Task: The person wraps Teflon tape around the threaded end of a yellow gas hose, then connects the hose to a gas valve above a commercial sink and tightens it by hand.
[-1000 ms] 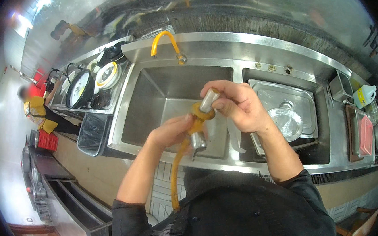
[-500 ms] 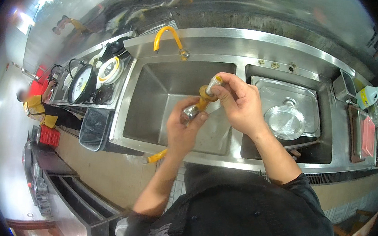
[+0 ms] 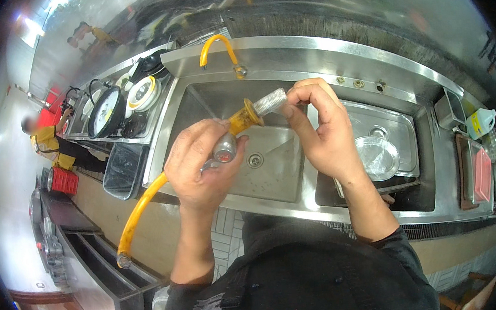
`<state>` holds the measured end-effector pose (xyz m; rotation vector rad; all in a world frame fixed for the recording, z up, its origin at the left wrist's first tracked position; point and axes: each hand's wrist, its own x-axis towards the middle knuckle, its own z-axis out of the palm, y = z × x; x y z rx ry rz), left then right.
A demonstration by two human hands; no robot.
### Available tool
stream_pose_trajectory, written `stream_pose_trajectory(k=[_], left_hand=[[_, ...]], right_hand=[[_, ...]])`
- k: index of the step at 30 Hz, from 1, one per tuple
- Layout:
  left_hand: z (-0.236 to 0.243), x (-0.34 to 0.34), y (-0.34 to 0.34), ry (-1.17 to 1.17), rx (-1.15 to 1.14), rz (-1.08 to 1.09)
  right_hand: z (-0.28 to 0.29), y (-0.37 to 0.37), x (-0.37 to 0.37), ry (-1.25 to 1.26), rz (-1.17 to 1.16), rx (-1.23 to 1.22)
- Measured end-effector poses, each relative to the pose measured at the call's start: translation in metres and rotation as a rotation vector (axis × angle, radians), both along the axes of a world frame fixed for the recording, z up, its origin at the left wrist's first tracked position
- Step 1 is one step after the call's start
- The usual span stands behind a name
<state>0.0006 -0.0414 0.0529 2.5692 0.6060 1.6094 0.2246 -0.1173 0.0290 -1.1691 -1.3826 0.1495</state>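
A yellow faucet [image 3: 243,119] with metal parts is held over the sink, tilted up to the right. My left hand [image 3: 193,165] is wrapped round its body, beside a rounded metal knob [image 3: 225,148]. Its curved yellow spout [image 3: 139,211] sticks out past that hand, down to the left. A threaded metal shank [image 3: 269,102] extends beyond the yellow collar toward my right hand [image 3: 328,128]. The thumb and fingers of that hand pinch at the shank's end; whether a small part sits between them is hidden.
Below lies a steel sink basin [image 3: 261,180]. Another yellow faucet [image 3: 215,39] is fixed behind it. A metal lid [image 3: 384,115] and a round clear-looking dish [image 3: 376,159] sit in the right basin. Dishes and a black pan [image 3: 106,112] stand left, near a co-worker [image 3: 49,141].
The faucet has turned in my hands, its spout swinging out to the left and its threaded shank coming into fuller view. My left hand has moved left; my right hand has moved slightly right.
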Motion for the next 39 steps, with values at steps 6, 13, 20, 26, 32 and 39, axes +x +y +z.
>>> stream_pose_trajectory(k=[6, 13, 20, 26, 32, 39], left_hand=[[0.010, -0.006, -0.003, 0.022, -0.083, -0.020], [0.005, -0.007, -0.009, -0.025, -0.357, -0.009], [0.001, -0.008, -0.011, -0.048, -0.399, 0.022], [0.002, -0.008, -0.011, -0.013, -0.388, 0.023], [-0.001, -0.013, -0.014, 0.021, -0.527, 0.042], [-0.006, -0.011, -0.014, -0.093, -0.732, 0.018]], right_hand=[[-0.006, -0.002, -0.009, 0.300, 0.101, -0.105], [-0.017, 0.003, -0.020, 0.466, 0.127, -0.083], [-0.022, 0.006, -0.015, 0.253, 0.012, -0.020], [-0.022, 0.007, -0.006, 0.320, 0.116, -0.168], [-0.031, 0.010, 0.005, 0.422, 0.243, -0.300], [-0.044, 0.014, 0.002, 0.507, 0.351, -0.201]])
